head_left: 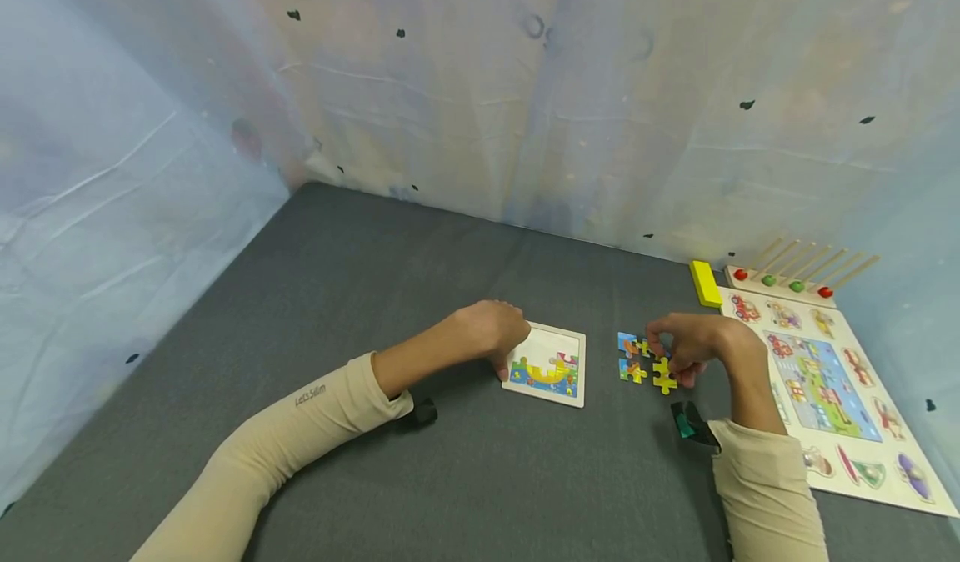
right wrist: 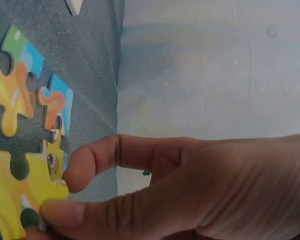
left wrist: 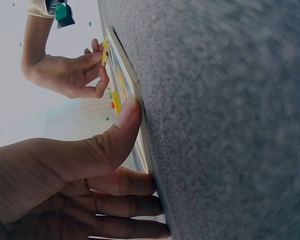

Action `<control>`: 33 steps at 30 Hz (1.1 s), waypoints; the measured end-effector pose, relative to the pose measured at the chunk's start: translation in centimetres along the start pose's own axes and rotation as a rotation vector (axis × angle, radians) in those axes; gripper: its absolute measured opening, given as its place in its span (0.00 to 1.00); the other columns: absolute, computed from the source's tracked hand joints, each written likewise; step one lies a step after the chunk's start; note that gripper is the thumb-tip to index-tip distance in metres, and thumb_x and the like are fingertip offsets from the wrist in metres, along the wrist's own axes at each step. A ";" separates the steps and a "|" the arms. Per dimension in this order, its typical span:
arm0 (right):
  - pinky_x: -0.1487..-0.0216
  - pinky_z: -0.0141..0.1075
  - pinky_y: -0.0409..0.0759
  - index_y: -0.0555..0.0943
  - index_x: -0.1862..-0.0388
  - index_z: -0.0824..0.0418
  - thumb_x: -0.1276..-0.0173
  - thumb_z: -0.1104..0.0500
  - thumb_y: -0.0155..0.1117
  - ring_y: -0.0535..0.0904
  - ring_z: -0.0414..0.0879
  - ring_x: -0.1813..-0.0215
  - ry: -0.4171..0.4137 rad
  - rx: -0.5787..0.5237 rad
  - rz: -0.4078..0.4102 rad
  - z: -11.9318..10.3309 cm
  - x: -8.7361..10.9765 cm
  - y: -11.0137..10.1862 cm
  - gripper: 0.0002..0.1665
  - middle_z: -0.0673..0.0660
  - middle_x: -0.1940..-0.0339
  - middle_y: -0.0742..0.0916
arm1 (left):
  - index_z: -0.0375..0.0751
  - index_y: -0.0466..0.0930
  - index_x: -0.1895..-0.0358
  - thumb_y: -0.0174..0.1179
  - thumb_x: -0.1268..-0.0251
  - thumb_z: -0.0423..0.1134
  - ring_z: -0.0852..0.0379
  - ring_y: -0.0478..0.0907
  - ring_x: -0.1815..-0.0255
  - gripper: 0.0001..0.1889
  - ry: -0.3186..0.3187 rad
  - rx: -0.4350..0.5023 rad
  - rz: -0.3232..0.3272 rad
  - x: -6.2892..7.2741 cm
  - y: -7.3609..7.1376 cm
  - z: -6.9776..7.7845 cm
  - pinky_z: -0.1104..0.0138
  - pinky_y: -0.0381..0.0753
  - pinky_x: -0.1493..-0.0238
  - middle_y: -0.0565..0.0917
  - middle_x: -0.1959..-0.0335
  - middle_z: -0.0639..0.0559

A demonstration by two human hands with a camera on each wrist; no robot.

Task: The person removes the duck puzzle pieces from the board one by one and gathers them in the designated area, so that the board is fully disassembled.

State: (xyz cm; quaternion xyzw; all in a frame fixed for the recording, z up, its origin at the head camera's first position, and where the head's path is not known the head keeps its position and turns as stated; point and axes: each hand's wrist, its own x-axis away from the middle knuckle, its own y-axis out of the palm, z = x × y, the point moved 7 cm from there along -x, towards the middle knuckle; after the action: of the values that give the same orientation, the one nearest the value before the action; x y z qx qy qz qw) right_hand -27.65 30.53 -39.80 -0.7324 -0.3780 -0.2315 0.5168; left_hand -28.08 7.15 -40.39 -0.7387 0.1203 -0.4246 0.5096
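A square jigsaw tray [head_left: 582, 366] with a pale rim lies on the dark cloth, partly filled along its near and right sides. My left hand [head_left: 491, 328] holds its left edge, the thumb [left wrist: 125, 112] on the near corner and the fingers along the side. To the right of the tray, my right hand [head_left: 693, 345] pinches a yellow puzzle piece [right wrist: 7, 187] between thumb and fingers. Beside that piece lie several loose ones: a blue and orange piece [right wrist: 57, 102], an orange and yellow piece [right wrist: 15, 87], and a small yellow one with an eye [right wrist: 54, 155], partly hidden.
At the right lies a large picture board [head_left: 892, 479] with inset shapes. Behind it stands a wooden peg rack [head_left: 783, 285] with red and green beads, beside a yellow block [head_left: 705, 284]. A draped sheet [head_left: 480, 112] rises behind the dark surface [head_left: 420, 253].
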 end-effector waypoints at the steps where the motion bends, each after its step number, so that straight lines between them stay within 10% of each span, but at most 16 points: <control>1: 0.69 0.35 0.73 0.69 0.59 0.61 0.32 0.76 0.59 0.78 0.43 0.74 -0.002 0.003 0.002 0.1 -0.1 0.0 0.13 0.55 0.77 0.84 | 0.41 0.81 0.33 0.75 0.39 0.58 0.51 0.82 0.41 0.36 0.001 0.000 0.001 0.0 0.0 0.0 0.57 0.78 0.30 0.86 0.41 0.47; 20: 0.61 0.39 0.87 0.70 0.59 0.63 0.29 0.70 0.64 0.87 0.46 0.69 0.052 -0.046 0.051 -0.4 1.1 -0.4 0.10 0.59 0.73 0.89 | 0.40 0.79 0.32 0.74 0.39 0.59 0.50 0.81 0.39 0.38 0.002 -0.011 -0.003 0.0 0.0 0.1 0.57 0.77 0.28 0.85 0.40 0.47; 33: 0.61 0.42 0.85 0.75 0.52 0.65 0.25 0.61 0.65 0.87 0.46 0.66 -0.193 0.099 0.163 -5.2 1.1 -0.9 0.10 0.57 0.65 0.91 | 0.42 0.80 0.33 0.75 0.40 0.59 0.51 0.82 0.42 0.36 0.005 -0.016 0.006 0.0 0.0 0.0 0.58 0.78 0.31 0.86 0.42 0.48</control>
State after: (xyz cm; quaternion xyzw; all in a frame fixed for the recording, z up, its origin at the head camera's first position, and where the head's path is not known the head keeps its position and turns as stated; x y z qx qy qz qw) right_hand -27.42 26.18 -36.68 -0.7532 -0.3760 -0.0982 0.5307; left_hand -28.05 7.10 -40.40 -0.7414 0.1272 -0.4238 0.5045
